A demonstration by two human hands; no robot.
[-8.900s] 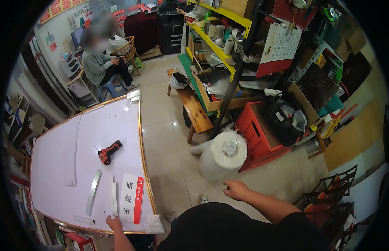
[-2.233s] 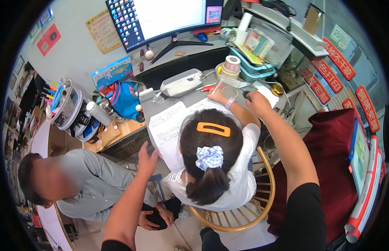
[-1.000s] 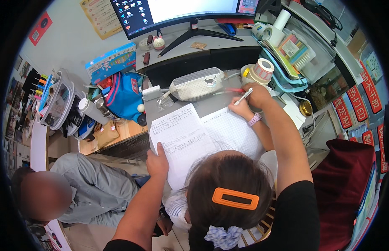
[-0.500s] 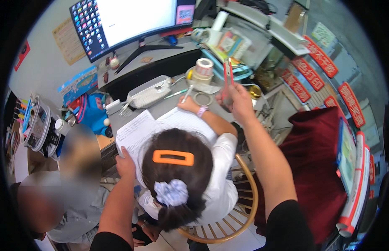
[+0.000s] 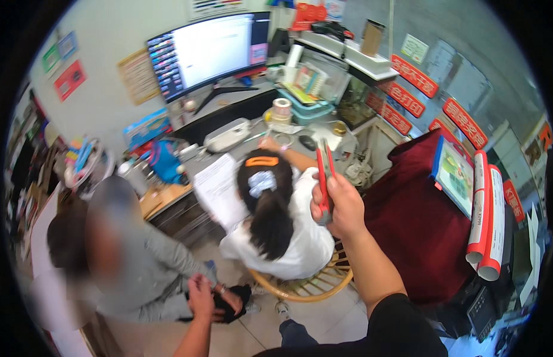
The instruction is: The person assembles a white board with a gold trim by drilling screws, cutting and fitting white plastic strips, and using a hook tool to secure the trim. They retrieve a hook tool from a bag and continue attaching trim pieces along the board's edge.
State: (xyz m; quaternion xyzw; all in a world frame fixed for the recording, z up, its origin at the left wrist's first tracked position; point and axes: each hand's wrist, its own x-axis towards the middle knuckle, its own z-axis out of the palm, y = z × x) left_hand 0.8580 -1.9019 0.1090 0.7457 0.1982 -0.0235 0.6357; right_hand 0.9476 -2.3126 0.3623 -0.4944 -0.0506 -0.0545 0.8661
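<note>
My right hand (image 5: 342, 208) is closed around a slim red and silver hand tool (image 5: 325, 181), its metal end pointing up and away; its exact kind is unclear. It is held above the right shoulder of a person (image 5: 288, 238) in a white top, seated in front of me. My left hand (image 5: 200, 296) is low on the left, close to the hands of a second person (image 5: 151, 268) in grey; its fingers are blurred. Written sheets of paper (image 5: 220, 190) lie on the desk by the seated person's left side.
On the desk (image 5: 270, 98) stand a monitor (image 5: 211, 53), a white case (image 5: 228, 135), tape rolls (image 5: 281, 112) and a blue basket (image 5: 306, 110). A round-backed wooden chair (image 5: 306, 291) is before me. At right, dark red cloth (image 5: 419, 208) and red-and-white rolls (image 5: 487, 220) stand close.
My left hand has left the paper's edge and dropped toward me. My right hand has moved down and nearer with the tool. The view has shifted back, showing more of the person in grey.
</note>
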